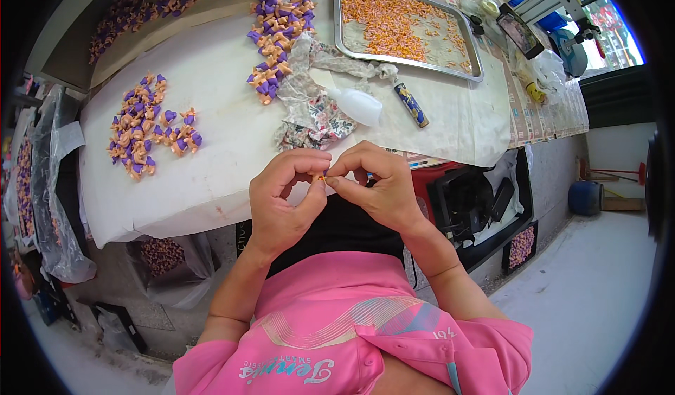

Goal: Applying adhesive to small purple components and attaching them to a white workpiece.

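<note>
Just off the table's front edge, my left hand (287, 196) and my right hand (380, 187) meet fingertip to fingertip. Between them is pinched a tiny orange piece (322, 177), mostly hidden by the fingers, so its exact shape does not show. Beyond my hands lie a crumpled floral cloth (320, 120), a translucent white plastic bottle (360, 106) on its side and a dark blue tube (411, 105). A metal tray (415, 59) farther back holds many small orange and pink pieces.
Purple and flesh-coloured small plastic parts lie in a loose pile (140, 124) at the left and another pile (271, 57) at the back. A phone (519, 33) on a stand is at the far right. Below the table's right side sits a black crate (485, 251).
</note>
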A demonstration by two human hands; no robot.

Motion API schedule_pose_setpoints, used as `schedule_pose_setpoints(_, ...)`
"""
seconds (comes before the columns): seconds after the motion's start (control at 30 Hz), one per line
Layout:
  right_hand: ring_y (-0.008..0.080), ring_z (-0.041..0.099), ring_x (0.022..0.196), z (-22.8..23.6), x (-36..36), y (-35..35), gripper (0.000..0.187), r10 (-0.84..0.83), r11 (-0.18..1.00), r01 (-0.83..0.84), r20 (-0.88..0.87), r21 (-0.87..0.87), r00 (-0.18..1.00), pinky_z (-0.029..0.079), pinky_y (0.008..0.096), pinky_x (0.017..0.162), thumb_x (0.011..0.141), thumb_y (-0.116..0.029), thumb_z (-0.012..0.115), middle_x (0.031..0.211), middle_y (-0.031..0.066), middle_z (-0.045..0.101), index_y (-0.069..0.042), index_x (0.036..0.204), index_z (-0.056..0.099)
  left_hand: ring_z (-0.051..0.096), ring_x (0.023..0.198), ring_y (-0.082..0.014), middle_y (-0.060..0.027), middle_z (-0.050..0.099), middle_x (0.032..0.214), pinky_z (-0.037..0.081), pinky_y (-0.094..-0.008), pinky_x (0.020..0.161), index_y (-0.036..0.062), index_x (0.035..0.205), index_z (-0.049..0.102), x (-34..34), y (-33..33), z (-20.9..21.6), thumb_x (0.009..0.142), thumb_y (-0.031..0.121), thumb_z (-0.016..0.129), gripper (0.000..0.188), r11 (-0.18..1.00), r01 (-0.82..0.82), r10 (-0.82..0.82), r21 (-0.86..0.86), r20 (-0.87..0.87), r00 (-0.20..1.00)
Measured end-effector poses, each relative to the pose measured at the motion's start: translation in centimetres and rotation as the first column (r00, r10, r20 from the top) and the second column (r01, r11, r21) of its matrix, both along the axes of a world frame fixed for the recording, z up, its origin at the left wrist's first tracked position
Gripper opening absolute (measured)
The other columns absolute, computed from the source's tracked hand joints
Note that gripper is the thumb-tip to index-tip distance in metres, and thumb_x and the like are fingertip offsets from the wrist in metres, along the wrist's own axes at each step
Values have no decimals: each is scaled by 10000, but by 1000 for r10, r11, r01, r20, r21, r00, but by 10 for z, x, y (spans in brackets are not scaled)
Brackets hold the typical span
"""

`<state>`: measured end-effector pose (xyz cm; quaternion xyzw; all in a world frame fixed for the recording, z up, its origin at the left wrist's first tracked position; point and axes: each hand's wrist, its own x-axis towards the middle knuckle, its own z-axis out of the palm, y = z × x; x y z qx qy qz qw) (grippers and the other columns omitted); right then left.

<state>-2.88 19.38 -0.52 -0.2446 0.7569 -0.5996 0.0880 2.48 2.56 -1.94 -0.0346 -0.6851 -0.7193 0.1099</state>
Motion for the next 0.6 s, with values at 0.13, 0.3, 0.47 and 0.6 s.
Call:
schedule_pose_setpoints(0.13, 29, 529, 683, -5, 1, 2, 98, 15, 1000, -10, 211, -25, 977, 406, 178, 558, 782, 5, 724, 880, 17, 635, -21, 869, 685, 627, 917, -139, -123, 626, 1067, 528, -248, 798, -27, 1005, 644, 1, 0, -2, 787, -114, 596, 239, 1000, 8, -8, 27, 3, 1000)
schedule_pose_setpoints(0.3, 37, 559, 735, -7, 2, 3, 89, 32, 999, -26, 259, -25, 965, 442, 177, 614, 806, -5, 725, 892, 15, 622, -2, 873, 666, 629, 916, -139, -121, 624, 1049, 532, -251, 796, -30, 1002, 644, 2, 0, -1, 784, -116, 596, 239, 999, 7, -7, 36, -3, 1000)
schedule_pose_setpoints(0.47, 56, 572, 777, -11, 3, 0, 97, 77, 992, -32, 387, -122, 919, 457, 186, 661, 821, -12, 724, 901, 19, 609, 8, 875, 646, 629, 918, -141, -121, 622, 1041, 532, -255, 798, -33, 994, 644, 4, -1, -2, 782, -119, 591, 234, 998, 7, -6, 55, -17, 1000)
schedule_pose_setpoints(0.6, 84, 594, 829, -11, 4, 1, 108, 114, 982, -47, 377, -183, 919, 496, 216, 713, 839, -3, 705, 942, 38, 598, 25, 911, 630, 620, 945, -140, -118, 615, 1061, 520, -265, 840, -44, 1014, 623, 7, 0, -3, 808, -110, 583, 220, 982, 32, -39, 184, 36, 999)
